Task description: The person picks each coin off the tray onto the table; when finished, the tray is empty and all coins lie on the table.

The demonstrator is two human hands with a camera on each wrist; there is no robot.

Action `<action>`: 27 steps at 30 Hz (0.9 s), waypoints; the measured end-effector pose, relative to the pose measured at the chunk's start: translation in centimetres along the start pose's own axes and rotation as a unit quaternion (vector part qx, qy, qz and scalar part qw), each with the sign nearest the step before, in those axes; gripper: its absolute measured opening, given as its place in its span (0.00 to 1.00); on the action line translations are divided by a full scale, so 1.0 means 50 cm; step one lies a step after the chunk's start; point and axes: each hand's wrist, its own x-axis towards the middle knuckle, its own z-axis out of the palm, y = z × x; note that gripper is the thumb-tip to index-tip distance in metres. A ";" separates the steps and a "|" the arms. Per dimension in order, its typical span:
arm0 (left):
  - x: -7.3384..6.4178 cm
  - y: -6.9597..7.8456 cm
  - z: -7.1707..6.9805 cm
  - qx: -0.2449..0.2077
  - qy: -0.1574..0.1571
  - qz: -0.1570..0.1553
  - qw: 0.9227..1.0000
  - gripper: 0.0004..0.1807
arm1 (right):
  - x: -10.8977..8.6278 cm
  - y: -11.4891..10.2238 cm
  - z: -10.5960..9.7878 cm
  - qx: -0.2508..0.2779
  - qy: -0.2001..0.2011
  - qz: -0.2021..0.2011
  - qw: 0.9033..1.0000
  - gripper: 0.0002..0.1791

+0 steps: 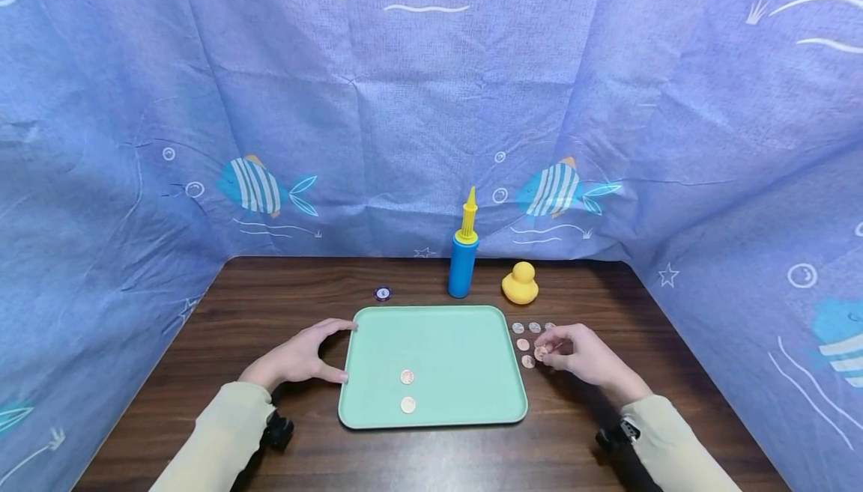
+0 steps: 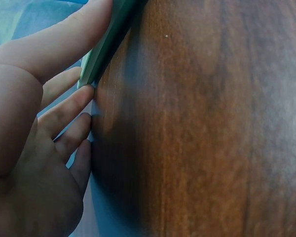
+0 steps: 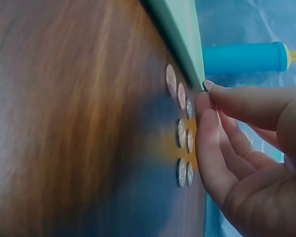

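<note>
A pale green tray lies on the table, with two copper-coloured coins toward its left front. At its left rim, my left hand touches the edge with thumb and fingertips spread apart. Beyond the tray's right side, my right hand pinches a coin between thumb and forefinger, just above the table. In the right wrist view only a dark sliver of that coin shows at the fingertips. Next to this hand lie two copper coins and several silver coins, some partly hidden by the fingers in the head view.
Behind the tray, a blue hand pump with a yellow nozzle stands upright. A yellow rubber duck sits to its right, and a dark poker chip lies to its left. A blue fish-print cloth hangs around the dark wooden table.
</note>
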 end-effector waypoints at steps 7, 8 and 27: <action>0.001 -0.003 0.000 0.005 -0.002 -0.003 1.000 0.51 | -0.008 0.017 0.002 -0.021 0.003 0.006 1.000 0.08; 0.000 -0.003 0.000 0.005 -0.002 -0.004 1.000 0.51 | -0.009 0.020 0.002 -0.027 0.004 0.008 1.000 0.08; -0.001 -0.002 0.000 0.006 0.000 0.002 1.000 0.51 | -0.010 0.037 0.008 -0.142 0.008 0.000 0.990 0.06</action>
